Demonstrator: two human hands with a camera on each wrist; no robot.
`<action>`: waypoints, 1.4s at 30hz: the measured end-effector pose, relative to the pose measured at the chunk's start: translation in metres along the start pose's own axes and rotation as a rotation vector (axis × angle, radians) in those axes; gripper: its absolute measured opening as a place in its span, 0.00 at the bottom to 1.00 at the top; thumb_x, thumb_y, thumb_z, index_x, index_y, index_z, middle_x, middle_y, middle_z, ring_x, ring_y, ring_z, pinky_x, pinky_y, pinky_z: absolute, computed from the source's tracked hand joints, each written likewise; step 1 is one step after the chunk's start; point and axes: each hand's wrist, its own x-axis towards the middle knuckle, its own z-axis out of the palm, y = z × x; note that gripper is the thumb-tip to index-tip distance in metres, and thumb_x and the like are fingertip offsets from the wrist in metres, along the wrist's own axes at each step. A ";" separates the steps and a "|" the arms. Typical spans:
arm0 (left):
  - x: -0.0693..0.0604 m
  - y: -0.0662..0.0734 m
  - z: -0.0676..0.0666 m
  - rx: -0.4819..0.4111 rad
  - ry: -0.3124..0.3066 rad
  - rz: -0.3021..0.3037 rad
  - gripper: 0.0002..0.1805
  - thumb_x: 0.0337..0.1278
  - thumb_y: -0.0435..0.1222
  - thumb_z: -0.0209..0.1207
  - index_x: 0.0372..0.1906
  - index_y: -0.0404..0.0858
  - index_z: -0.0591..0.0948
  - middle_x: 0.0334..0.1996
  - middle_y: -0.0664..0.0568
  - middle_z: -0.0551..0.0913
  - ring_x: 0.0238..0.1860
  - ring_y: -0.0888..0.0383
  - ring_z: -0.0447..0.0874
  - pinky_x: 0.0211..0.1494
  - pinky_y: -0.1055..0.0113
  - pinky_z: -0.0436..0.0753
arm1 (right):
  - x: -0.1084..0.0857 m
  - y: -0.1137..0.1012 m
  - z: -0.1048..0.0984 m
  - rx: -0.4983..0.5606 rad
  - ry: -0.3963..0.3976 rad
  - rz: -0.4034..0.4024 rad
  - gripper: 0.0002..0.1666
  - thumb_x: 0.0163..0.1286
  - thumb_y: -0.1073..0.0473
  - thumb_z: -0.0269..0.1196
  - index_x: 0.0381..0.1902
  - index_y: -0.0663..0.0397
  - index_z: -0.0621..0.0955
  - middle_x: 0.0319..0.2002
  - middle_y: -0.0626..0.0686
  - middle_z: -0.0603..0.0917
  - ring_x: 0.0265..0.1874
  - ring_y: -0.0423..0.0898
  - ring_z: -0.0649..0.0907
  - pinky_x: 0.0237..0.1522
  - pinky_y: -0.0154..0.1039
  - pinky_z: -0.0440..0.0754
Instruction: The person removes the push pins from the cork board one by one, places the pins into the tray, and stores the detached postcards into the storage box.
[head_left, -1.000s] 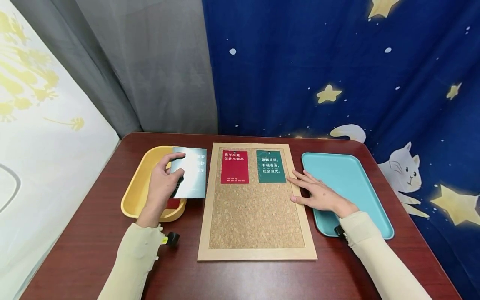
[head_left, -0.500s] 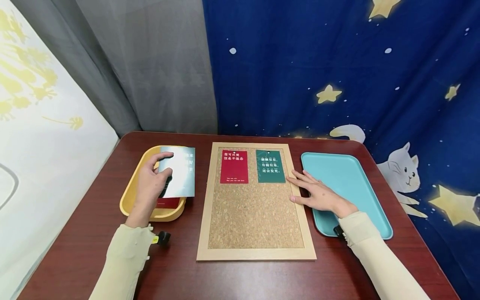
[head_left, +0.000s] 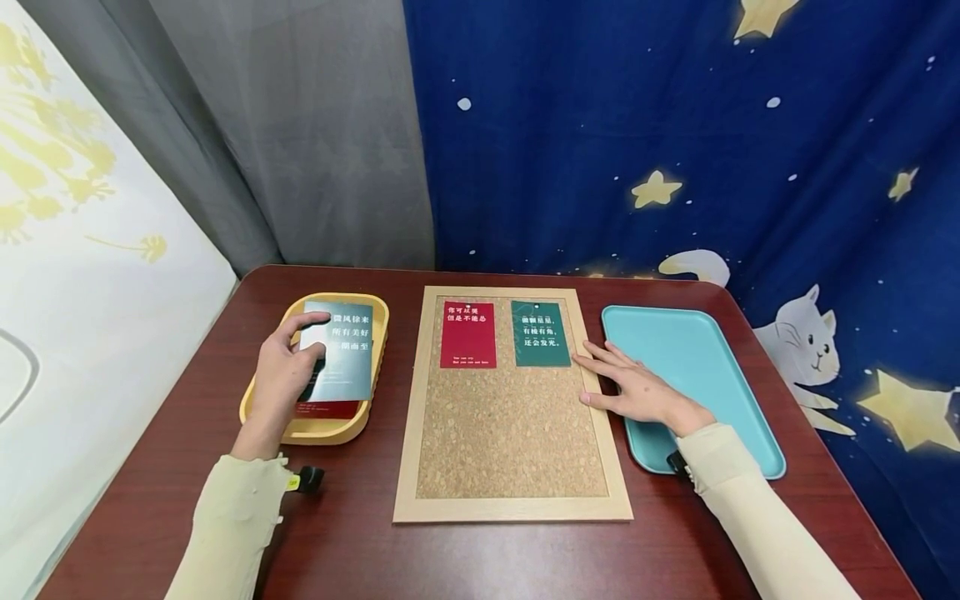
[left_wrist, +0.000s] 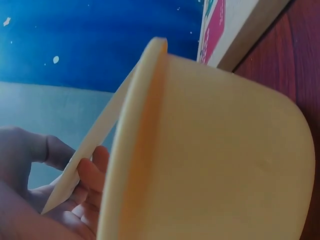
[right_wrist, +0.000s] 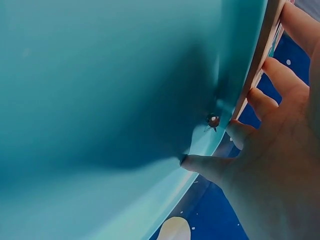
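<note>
In the head view my left hand point(head_left: 281, 371) pinches a blue-grey card point(head_left: 341, 367) with white Chinese writing. The card is above the yellow basket point(head_left: 318, 433), where a dark red card point(head_left: 333, 410) shows beneath it. The left wrist view shows the card point(left_wrist: 97, 132) edge-on between thumb and fingers, beside the basket wall point(left_wrist: 230, 150). With fingers spread, my right hand point(head_left: 637, 387) rests on the right edge of the cork board point(head_left: 510, 433). Pinned along the board's top are a red card point(head_left: 468, 335) and a green card point(head_left: 542, 335).
A light blue tray point(head_left: 697, 358) lies to the right of the board, partly under the right wrist. A small shiny tack-like piece point(right_wrist: 213, 120) lies in it in the right wrist view. The dark red-brown table point(head_left: 480, 567) extends toward me; curtains hang behind.
My left hand has carried the blue-grey card leftward, from the basket's right side to over the basket. The glare on the card has faded, so its writing reads clearly. My right hand stays put.
</note>
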 end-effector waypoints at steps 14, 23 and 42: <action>0.005 -0.012 -0.010 0.108 -0.012 -0.070 0.29 0.69 0.33 0.52 0.73 0.49 0.75 0.65 0.38 0.76 0.31 0.63 0.81 0.33 0.71 0.81 | 0.001 0.001 0.002 0.005 0.007 -0.006 0.43 0.73 0.37 0.64 0.81 0.41 0.66 0.84 0.56 0.56 0.84 0.67 0.50 0.72 0.82 0.53; 0.005 -0.018 -0.010 0.143 -0.039 -0.069 0.29 0.70 0.32 0.51 0.75 0.49 0.74 0.59 0.36 0.79 0.28 0.64 0.82 0.31 0.70 0.84 | 0.001 0.003 0.001 -0.006 -0.001 -0.004 0.43 0.73 0.37 0.64 0.81 0.41 0.66 0.85 0.55 0.56 0.84 0.67 0.50 0.74 0.79 0.54; 0.007 -0.028 -0.007 0.423 -0.179 0.035 0.29 0.74 0.32 0.55 0.77 0.36 0.69 0.72 0.25 0.69 0.57 0.38 0.80 0.42 0.68 0.83 | 0.002 0.003 0.002 -0.005 -0.005 -0.004 0.44 0.73 0.37 0.64 0.81 0.41 0.66 0.85 0.56 0.56 0.84 0.67 0.50 0.75 0.79 0.54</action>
